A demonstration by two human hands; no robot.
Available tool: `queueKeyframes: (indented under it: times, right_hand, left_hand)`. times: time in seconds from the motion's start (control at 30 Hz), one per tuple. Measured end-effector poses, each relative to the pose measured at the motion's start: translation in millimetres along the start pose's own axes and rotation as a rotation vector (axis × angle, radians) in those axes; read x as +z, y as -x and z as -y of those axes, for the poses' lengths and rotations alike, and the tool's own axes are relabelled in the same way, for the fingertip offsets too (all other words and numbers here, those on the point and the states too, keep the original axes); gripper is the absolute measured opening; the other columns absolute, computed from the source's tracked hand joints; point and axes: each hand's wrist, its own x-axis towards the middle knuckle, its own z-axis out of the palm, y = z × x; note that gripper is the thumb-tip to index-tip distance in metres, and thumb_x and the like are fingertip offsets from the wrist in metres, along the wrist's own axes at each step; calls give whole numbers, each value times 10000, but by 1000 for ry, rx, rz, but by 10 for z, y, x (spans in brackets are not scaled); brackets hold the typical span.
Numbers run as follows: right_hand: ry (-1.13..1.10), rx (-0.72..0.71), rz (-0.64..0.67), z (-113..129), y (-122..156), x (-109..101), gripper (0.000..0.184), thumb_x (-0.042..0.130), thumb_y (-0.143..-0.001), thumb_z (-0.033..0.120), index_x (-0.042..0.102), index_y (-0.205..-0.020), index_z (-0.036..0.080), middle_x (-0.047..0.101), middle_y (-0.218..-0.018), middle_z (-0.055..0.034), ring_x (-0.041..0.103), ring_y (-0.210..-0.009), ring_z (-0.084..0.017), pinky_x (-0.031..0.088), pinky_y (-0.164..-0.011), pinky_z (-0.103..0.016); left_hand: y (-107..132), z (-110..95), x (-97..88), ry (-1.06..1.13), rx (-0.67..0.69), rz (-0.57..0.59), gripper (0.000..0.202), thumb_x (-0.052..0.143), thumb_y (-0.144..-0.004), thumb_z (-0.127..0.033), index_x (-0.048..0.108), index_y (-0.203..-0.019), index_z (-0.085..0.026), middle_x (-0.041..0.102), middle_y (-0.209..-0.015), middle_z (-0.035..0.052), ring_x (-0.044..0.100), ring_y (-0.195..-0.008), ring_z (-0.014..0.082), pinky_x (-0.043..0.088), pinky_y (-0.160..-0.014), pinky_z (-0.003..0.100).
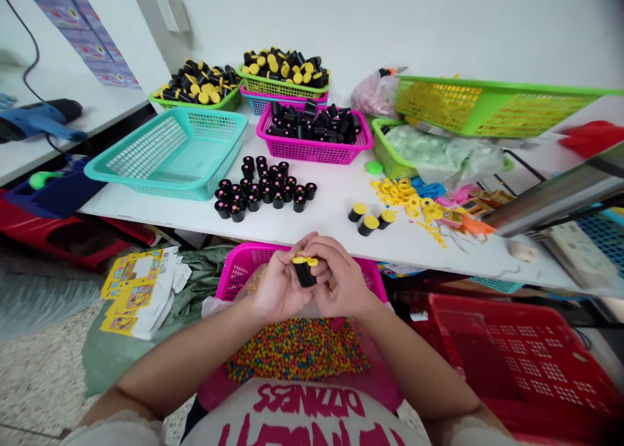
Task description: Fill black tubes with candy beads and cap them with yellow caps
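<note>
Between both hands, black yellow-capped cylinder

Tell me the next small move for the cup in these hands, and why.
Probably set the black cup down beside the three capped cups on the white table. Its yellow cap already sits on top, matching those three, and the left hand and right hand are both around it, so nothing more seems needed.

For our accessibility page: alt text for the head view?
The left hand and right hand hold a black cylinder with a yellow cap above a pink basket. Beyond, a white table holds more black cylinders, loose and in colourful baskets.
</note>
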Motion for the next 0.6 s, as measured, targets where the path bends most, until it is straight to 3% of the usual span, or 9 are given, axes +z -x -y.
queueKeyframes:
  times: [0.13, 0.2, 0.3, 0.47, 0.6]
  right_hand:
    - [-269, 118, 80, 12, -22, -131, 371, 703, -781, 253, 635, -1145, 282, 618, -1138, -73, 602, -1053, -233, 526, -907, -406]
    - [-426, 144, 94, -12, -20, -185, 242, 690, -825, 327, 704, -1066, 303, 648, -1074, -56, 634, -975, -204, 558, -835, -373]
    - [-530, 155, 116, -83, -6, -232, 176, 681, -843, 303, 741, -1004, 339, 672, -1023, -38, 656, -914, -174, 577, -781, -347]
    - [-556, 182, 180, -202, -6, -249, 274, 743, -786, 295, 728, -1054, 353, 670, -1113, -44, 647, -1014, -193, 576, -827, -367]
    - [-624, 263, 42, -167, -14, -136, 229, 786, -737, 306, 747, -961, 332, 675, -1041, -25, 640, -998, -178, 534, -917, -391]
  left_hand:
    - [55, 28, -89, -87, 50, 91, 596, 423, -831, -448, 298, -1390, -285, 469, -807, 20, 505, -736, 170, 407, -549, 250]
    - [82, 46, -181, -209, 68, 177, 622, 479, -838, -463, 258, -1408, -345, 528, -984, 38, 565, -866, 186, 483, -688, 307]
    - [89, 67, -310, -316, 79, 288, 606, 499, -875, -455, 229, -1414, -399, 509, -1210, 50, 582, -1029, 205, 481, -880, 384]
    - [56, 70, -386, -375, 115, 270, 608, 448, -904, -490, 167, -1434, -390, 490, -1272, 73, 584, -1071, 226, 494, -891, 412]
    - [56, -1, -394, -564, 171, 274, 574, 367, -956, -492, 107, -1454, -373, 505, -1263, 93, 565, -1110, 228, 489, -895, 414]
